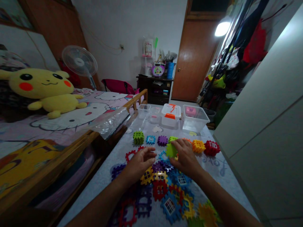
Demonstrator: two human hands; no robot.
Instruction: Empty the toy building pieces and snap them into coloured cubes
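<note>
My right hand (186,157) grips a light green toothed building block (170,150) between thumb and fingers, just above the table. To its left, my left hand (141,161) hovers with fingers apart and nothing in them, over loose pieces. Below both hands spreads a pile of flat interlocking pieces, among them a blue window piece (169,206), a red piece (160,189) and a yellow piece (147,176). Beyond the hands runs a row of stacks: green (138,137), blue (151,139), purple (162,140), yellow (198,146) and red (211,148). The right hand partly covers an orange stack.
At the table's far end stand a lidded box with orange clips (170,115), an open clear bin (195,119) and smaller clear containers (144,111). A bed with a wooden rail (94,137) borders the left side; a white cabinet (267,126) stands on the right.
</note>
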